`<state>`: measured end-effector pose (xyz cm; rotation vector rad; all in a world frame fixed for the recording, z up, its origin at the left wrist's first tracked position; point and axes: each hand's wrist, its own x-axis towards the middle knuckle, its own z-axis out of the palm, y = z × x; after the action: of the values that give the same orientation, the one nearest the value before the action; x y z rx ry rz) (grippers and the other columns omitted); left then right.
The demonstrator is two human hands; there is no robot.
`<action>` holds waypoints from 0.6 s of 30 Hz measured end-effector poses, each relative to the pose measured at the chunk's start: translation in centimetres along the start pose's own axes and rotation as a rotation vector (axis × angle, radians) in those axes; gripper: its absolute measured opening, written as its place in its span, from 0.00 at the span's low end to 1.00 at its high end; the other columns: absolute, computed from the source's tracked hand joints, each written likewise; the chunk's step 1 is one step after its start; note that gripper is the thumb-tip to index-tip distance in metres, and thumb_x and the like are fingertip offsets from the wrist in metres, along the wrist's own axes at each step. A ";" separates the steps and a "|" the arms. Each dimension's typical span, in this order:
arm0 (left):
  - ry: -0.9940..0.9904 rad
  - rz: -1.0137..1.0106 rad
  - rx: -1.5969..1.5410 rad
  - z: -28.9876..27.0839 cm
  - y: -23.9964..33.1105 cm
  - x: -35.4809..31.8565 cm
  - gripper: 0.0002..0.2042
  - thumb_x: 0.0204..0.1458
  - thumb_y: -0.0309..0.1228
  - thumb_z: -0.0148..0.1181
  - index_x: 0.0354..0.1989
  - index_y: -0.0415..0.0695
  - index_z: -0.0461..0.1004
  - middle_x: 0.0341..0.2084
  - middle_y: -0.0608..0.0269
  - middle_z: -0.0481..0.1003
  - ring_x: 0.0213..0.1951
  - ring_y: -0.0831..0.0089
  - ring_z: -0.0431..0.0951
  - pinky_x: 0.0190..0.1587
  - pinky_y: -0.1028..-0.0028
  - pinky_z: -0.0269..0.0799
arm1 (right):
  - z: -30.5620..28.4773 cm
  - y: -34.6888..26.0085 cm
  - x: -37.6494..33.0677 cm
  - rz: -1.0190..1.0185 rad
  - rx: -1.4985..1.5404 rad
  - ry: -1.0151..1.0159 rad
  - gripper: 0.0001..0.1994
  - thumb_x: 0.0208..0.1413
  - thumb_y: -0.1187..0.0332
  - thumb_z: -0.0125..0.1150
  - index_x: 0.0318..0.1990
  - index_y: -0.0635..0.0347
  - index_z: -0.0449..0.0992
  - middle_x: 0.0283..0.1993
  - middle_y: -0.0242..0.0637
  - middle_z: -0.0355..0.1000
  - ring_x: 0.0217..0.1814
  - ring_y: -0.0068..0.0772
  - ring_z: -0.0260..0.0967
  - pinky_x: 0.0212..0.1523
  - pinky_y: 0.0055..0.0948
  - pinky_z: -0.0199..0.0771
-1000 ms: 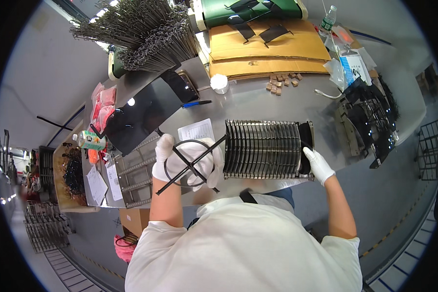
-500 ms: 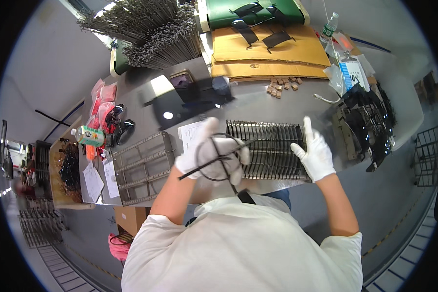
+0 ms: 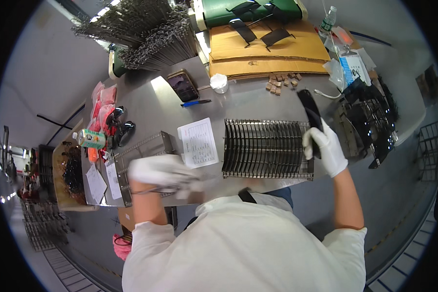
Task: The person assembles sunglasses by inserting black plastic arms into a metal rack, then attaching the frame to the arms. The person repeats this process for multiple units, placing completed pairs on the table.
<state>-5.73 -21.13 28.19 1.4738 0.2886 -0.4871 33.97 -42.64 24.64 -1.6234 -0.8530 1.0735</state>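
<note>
My right hand point(image 3: 327, 148), in a white glove, grips a glossy black curved strip point(image 3: 308, 106) that stands up from the fingers. Just left of that hand lies a metal rack point(image 3: 227, 171) holding a row of dark curved plates point(image 3: 267, 148). At the lower left, my gloved left hand point(image 3: 163, 170) is smeared by motion. Thin dark wires of a wire frame point(image 3: 153, 190) show under its fingers, partly hidden and blurred. Behind this hand is a second metal rack point(image 3: 168, 141), partly covered by it.
A printed sheet point(image 3: 199, 143) lies between the racks. Beyond it are a blue pen point(image 3: 195, 103), a phone point(image 3: 182, 85), a white cup point(image 3: 219, 83) and small brown blocks point(image 3: 276, 87). Wire hooks point(image 3: 155, 44) are heaped at the back; black shiny pieces point(image 3: 370, 117) stand right.
My left hand has swung left and nearer with the wire frame. My right hand, empty before, now holds a black strip. A blurred dark shape over the phone and cup is gone.
</note>
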 end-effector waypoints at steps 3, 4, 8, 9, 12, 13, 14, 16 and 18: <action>1.158 1.135 -0.902 0.8 -2.0 -9.8 0.33 0.62 0.48 0.56 0.71 0.42 0.63 0.43 0.64 0.81 0.34 0.74 0.80 0.36 0.70 0.76 | -2.9 5.1 -0.3 0.218 0.100 0.023 0.26 0.72 0.52 0.47 0.66 0.62 0.69 0.26 0.33 0.72 0.21 0.25 0.68 0.25 0.25 0.70; 1.296 1.770 -1.039 0.8 -1.4 -12.5 0.33 0.63 0.46 0.55 0.73 0.42 0.60 0.43 0.67 0.80 0.36 0.75 0.79 0.38 0.71 0.76 | -3.9 7.4 0.0 0.218 0.054 0.004 0.25 0.72 0.50 0.46 0.62 0.63 0.71 0.27 0.34 0.73 0.23 0.24 0.69 0.29 0.25 0.71; 1.269 1.572 -0.974 -2.2 -10.0 -19.7 0.29 0.64 0.48 0.51 0.67 0.40 0.67 0.45 0.64 0.79 0.42 0.71 0.79 0.45 0.69 0.75 | -3.6 12.2 0.8 0.342 0.046 -0.005 0.27 0.72 0.45 0.43 0.57 0.60 0.76 0.29 0.35 0.76 0.28 0.24 0.72 0.35 0.26 0.72; 1.130 1.390 -0.946 -2.9 -10.4 -18.6 0.28 0.64 0.48 0.51 0.64 0.39 0.70 0.44 0.65 0.79 0.42 0.71 0.78 0.45 0.69 0.74 | -2.7 12.2 0.9 0.407 0.081 0.005 0.28 0.72 0.44 0.41 0.58 0.58 0.77 0.29 0.35 0.77 0.29 0.25 0.72 0.34 0.26 0.72; 0.946 1.247 -1.020 -4.0 -6.7 -10.3 0.13 0.65 0.41 0.57 0.45 0.43 0.72 0.35 0.67 0.75 0.33 0.76 0.74 0.35 0.75 0.70 | -1.6 13.6 1.6 0.391 -0.054 -0.064 0.34 0.70 0.39 0.42 0.65 0.60 0.72 0.51 0.45 0.78 0.50 0.34 0.75 0.44 0.31 0.76; 0.944 1.182 -0.883 -5.7 -8.6 -9.8 0.16 0.66 0.42 0.57 0.50 0.42 0.73 0.36 0.65 0.76 0.31 0.75 0.74 0.32 0.77 0.70 | -2.2 13.8 1.9 0.401 -0.186 -0.115 0.35 0.70 0.38 0.41 0.68 0.58 0.70 0.57 0.49 0.77 0.55 0.41 0.76 0.47 0.35 0.77; 1.016 1.133 -0.930 -4.9 -5.0 -5.5 0.19 0.66 0.43 0.56 0.55 0.40 0.72 0.36 0.62 0.76 0.31 0.75 0.75 0.31 0.78 0.72 | -2.6 13.8 2.0 0.394 -0.266 -0.120 0.36 0.69 0.37 0.40 0.68 0.60 0.69 0.57 0.53 0.76 0.56 0.47 0.75 0.49 0.38 0.76; 1.175 0.950 -0.954 -3.7 -1.5 1.1 0.20 0.67 0.42 0.56 0.58 0.38 0.71 0.33 0.63 0.75 0.30 0.76 0.74 0.28 0.80 0.71 | -2.3 12.0 1.7 0.411 -0.455 -0.106 0.40 0.68 0.35 0.37 0.70 0.62 0.65 0.56 0.64 0.74 0.59 0.61 0.72 0.56 0.45 0.72; 1.175 0.740 -0.644 -2.3 1.0 8.0 0.18 0.68 0.41 0.54 0.53 0.37 0.76 0.40 0.60 0.79 0.32 0.75 0.78 0.35 0.78 0.75 | -1.2 11.0 1.4 0.387 -0.636 -0.044 0.42 0.67 0.33 0.36 0.73 0.62 0.59 0.53 0.72 0.73 0.58 0.70 0.71 0.59 0.51 0.69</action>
<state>1.93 -19.96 25.07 0.9621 0.6891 1.0401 35.99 -44.84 13.85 -2.3767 -0.9965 1.1706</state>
